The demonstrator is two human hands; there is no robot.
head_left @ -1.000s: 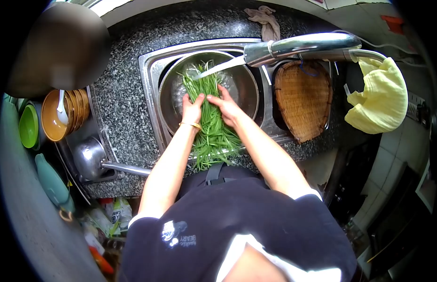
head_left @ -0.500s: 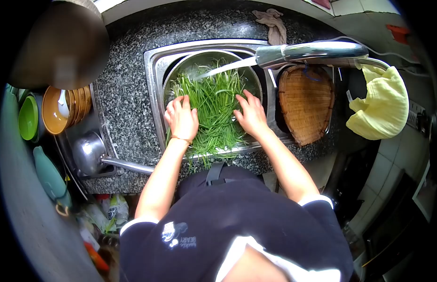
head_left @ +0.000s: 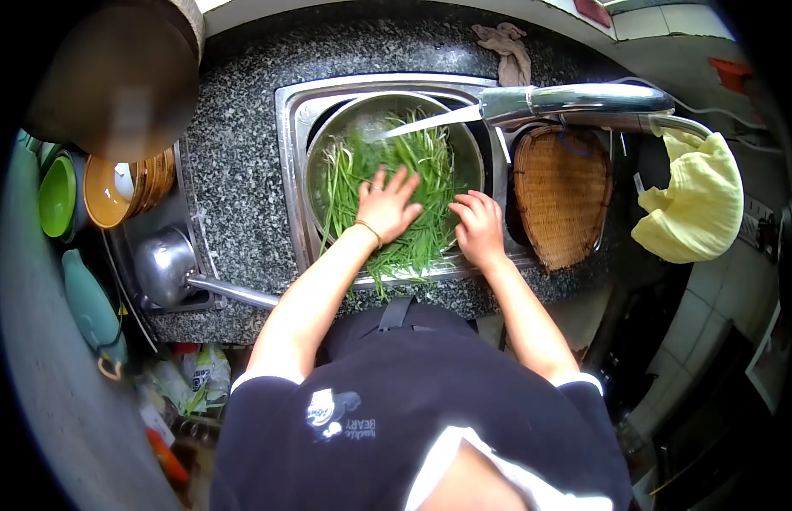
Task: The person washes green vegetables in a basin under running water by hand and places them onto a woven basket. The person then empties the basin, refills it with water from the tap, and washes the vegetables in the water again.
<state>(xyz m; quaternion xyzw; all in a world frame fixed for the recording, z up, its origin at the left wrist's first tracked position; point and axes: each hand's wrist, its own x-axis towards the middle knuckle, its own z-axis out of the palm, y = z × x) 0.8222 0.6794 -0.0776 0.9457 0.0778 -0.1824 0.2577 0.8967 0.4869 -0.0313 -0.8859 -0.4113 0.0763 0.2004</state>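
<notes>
A round metal basin (head_left: 322,140) sits in the sink, heaped with long green chives (head_left: 430,226). Water pours into it from the faucet (head_left: 575,100). My left hand (head_left: 389,207) lies on the middle of the chives, fingers spread, with a band on the wrist. At the basin's right edge, my right hand (head_left: 481,228) has its fingers curled over the rim, beside the chives. Some chive ends hang over the front edge of the sink.
A woven bamboo basket (head_left: 562,200) stands right of the basin. A yellow cloth (head_left: 694,204) hangs near the faucet. On the left are stacked brown bowls (head_left: 102,204), a green bowl (head_left: 58,196) and a metal ladle (head_left: 166,266). A rag (head_left: 506,51) lies behind the sink.
My left hand has moved right, from the left side of the chives onto their middle. My right hand has drawn back from the chives to the basin's edge and its fingers have curled.
</notes>
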